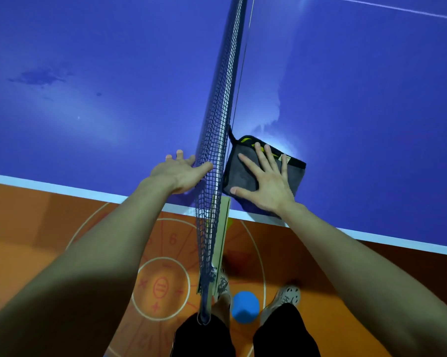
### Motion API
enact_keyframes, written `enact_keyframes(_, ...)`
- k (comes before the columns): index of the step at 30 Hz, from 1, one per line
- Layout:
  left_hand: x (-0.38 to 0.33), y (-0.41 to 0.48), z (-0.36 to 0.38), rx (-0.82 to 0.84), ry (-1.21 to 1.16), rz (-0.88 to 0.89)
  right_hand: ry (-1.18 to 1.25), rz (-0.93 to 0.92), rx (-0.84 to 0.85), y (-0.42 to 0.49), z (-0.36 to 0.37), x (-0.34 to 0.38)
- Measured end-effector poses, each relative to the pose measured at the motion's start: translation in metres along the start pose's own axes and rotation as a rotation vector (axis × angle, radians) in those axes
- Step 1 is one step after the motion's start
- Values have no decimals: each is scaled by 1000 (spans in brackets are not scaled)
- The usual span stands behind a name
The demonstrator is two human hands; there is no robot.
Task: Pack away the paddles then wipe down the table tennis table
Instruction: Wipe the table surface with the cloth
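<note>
Wiping stage, head view. The blue table tennis table [371,86] fills the upper field, and its white edge line is seen crossing above an orange floor [50,228] painted with white circles and numerals. The playing surface is divided by the dark net [217,124], which is carried on a pale bracket [223,228] overhanging the near edge.

On the right half, just beside the net and near the edge, a folded grey cloth [243,176] with black-and-yellow trim is pressed flat under the right hand [271,186], whose fingers are spread wide and straight. The left hand [178,173] is laid on the left half, against the net, fingers likewise extended and nothing held.

A pale sheen with a ragged border is visible beyond the cloth and is judged to be a damp, already wiped patch. Dark smudges [39,76] are seen on the left half, which is judged not yet cleaned.

For a good pass, even palm pressure should be kept, strokes overlapped away from the net, and the mesh not snagged.

A blue rounded object [245,306] lies on the floor between the shoes [286,295]. No paddles are in view.
</note>
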State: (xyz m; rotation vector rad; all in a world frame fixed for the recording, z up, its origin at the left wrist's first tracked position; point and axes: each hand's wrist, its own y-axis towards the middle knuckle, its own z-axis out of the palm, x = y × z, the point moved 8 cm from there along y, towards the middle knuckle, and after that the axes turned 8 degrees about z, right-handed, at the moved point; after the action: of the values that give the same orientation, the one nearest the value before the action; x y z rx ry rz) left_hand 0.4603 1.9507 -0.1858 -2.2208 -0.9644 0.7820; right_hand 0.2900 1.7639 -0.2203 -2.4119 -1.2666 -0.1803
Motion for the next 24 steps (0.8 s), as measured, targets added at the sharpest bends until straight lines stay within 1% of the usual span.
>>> enact_keyframes(2, 0, -1, -1, 4, 2, -2, 108, -12, 71, 4, -4, -5)
enact_keyframes(3, 0, -1, 0, 3, 5, -2, 154, 18, 68, 7, -5, -5)
enact_keyframes(5, -2, -1, 1, 0, 4, -8, 144, 94, -31, 11, -6, 2)
enact_keyframes(7, -3, -2, 1, 0, 6, -14, 68, 115, -130, 10, -2, 12)
enact_keyframes(8, -3, -2, 1, 2, 8, -14, 51, 96, -131, 7, 1, 15)
enact_keyframes(11, -1, -2, 0, 1, -3, -4, 39, -48, -20, 4, -5, 7)
enact_keyframes(13, -1, -3, -1, -2, -9, -1, 23, -70, -5, 15, -15, -5)
enact_keyframes(14, -1, -3, -1, -5, -7, 1, 21, -21, -47, 23, -20, -10)
enact_keyframes(17, -2, -3, 1, -9, -3, -6, -6, 229, -203, 43, -25, -8)
enact_keyframes(18, -4, -4, 1, -9, -1, -10, -54, 226, -214, 41, -21, 2)
enact_keyframes(19, -5, -5, 1, -10, 2, -14, -108, 159, -198, 34, -15, 15)
enact_keyframes(20, -6, -6, 0, -13, 3, -15, -147, 54, -169, 24, -7, 28)
enact_keyframes(22, -6, -6, -1, -12, -3, -11, -156, -123, -116, 4, 0, 37)
enact_keyframes(24, -4, -6, -1, -14, -7, -11, -147, -169, -88, 7, -5, 25)
